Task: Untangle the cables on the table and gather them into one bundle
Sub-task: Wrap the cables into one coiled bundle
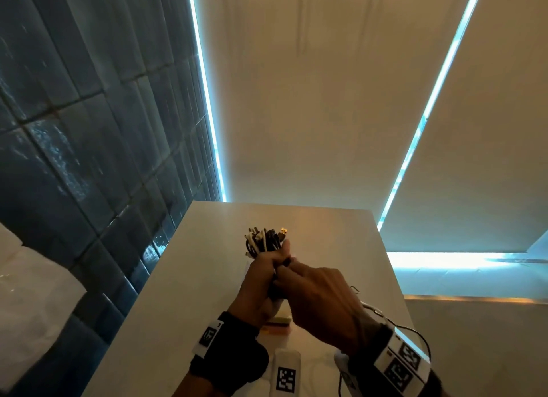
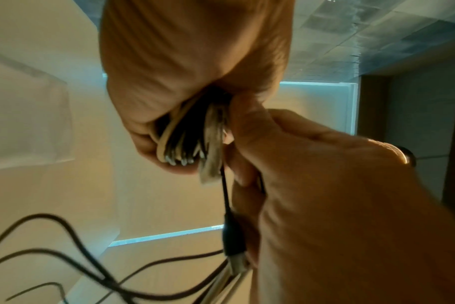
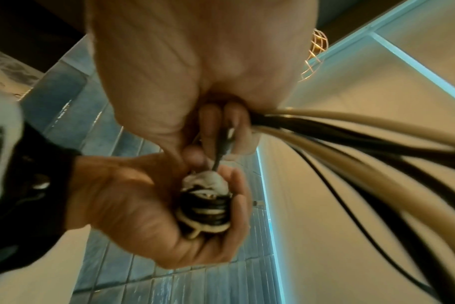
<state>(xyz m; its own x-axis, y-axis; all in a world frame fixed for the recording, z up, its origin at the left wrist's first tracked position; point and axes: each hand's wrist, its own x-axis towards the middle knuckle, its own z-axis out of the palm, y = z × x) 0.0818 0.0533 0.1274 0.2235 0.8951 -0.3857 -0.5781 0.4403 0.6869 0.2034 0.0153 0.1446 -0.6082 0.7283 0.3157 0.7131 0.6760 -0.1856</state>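
A bundle of black and white cables stands upright above the white table, its looped ends and plugs sticking out of my left hand, which grips it in a fist. In the right wrist view the coiled bundle sits in that left palm. My right hand is pressed against the left one and pinches a thin black cable with a black plug. Loose black cable tails trail away below.
A white tag with a square black marker and a small pale block lie on the table near my wrists. Thin wires run beside my right wrist. A dark tiled wall stands to the left, pale blinds behind.
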